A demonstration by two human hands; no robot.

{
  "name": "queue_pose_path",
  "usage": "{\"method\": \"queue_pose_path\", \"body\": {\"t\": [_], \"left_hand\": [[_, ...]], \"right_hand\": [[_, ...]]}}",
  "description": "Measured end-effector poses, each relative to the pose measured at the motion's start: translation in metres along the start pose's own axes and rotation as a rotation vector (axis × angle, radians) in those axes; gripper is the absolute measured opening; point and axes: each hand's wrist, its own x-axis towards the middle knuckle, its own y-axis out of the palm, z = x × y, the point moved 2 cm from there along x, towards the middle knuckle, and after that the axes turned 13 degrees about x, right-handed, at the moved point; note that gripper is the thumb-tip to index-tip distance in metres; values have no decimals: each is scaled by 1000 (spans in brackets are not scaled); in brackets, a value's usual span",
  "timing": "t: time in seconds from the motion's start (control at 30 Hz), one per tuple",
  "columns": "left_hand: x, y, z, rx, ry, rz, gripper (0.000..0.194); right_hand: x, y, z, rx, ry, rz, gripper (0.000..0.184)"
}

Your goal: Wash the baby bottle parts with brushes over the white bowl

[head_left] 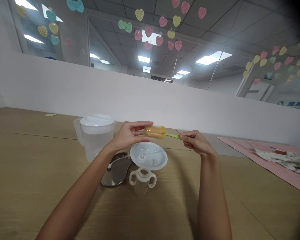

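Bottle [153,132] with clear wall and yellow-orange part inside, lying almost level in the air in the head view, orange end [163,132] toward the right. Held by left hand [127,135], fingers along the top and thumb below, spread only as wide as the body between them. Green stick [172,135] reaching from the orange end to right hand [194,141], pinched there narrowly between thumb and fingers. Cannot tell whether the yellow-orange part is a sponge on the stick or some other thing. Lower, on the counter [40,186]: white bowl [160,153] with small white ring [141,158] inside; just in front of it two-handled cup [141,187], upright and without lid; to the left of the bowl, metal tray [115,180] bearing thin white tube [118,160]. Farther left, lidded pitcher [100,143]; well apart at the right, pink cloth [236,146]. As for the step in hand, judged from this pose: working with the stick at the mouth of the bottle, probably with its head already inside. For the next move, by judgement, need of steady hold from the left, without strong squeezing, and of straight pull or turn from the right, in line with the bottle.
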Motion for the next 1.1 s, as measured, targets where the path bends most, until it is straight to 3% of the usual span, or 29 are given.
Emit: {"method": "queue_pose_path", "body": {"t": [0.2, 0.53, 0.77, 1.1], "left_hand": [[1, 0, 5, -46, -8, 35, 53], [3, 1, 12, -93, 10, 77, 53], [2, -2, 9, -67, 27, 42, 52], [1, -2, 2, -8, 65, 49, 51]], "right_hand": [[3, 1, -8, 41, 32, 118, 28], [7, 3, -8, 183, -42, 29, 24], [8, 6, -6, 75, 19, 47, 25], [6, 1, -12, 138, 59, 117, 26]]}}
